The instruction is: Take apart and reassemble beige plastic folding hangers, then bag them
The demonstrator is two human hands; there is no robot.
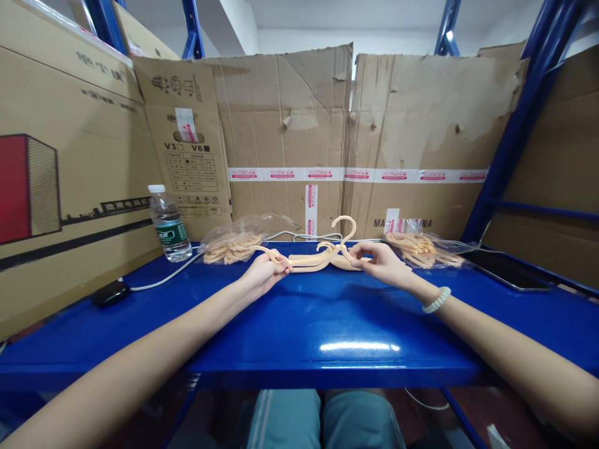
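Peach-coloured clothes hangers (pixel 311 264) are held just above the blue tabletop (pixel 299 330), between my two hands; one hook stands upright and a second, smaller curve shows beside it. My left hand (pixel 267 273) is closed around the left ends of the hangers. The thumb and fingers of my right hand (pixel 382 264) pinch a hanger just right of the upright hook. How many hangers are stacked there I cannot tell. Behind my left hand lies a clear plastic bag of hangers (pixel 231 247), and another bag of hangers (pixel 421 249) sits behind my right hand.
A water bottle (pixel 170 231) stands at the back left, with a black mouse-like object (pixel 111 293) and a white cable (pixel 168 279) in front. At the right lies a dark flat tablet-like device (pixel 508 270). Cardboard sheets (pixel 290 137) wall off the back; a large carton (pixel 70 156) fills the left.
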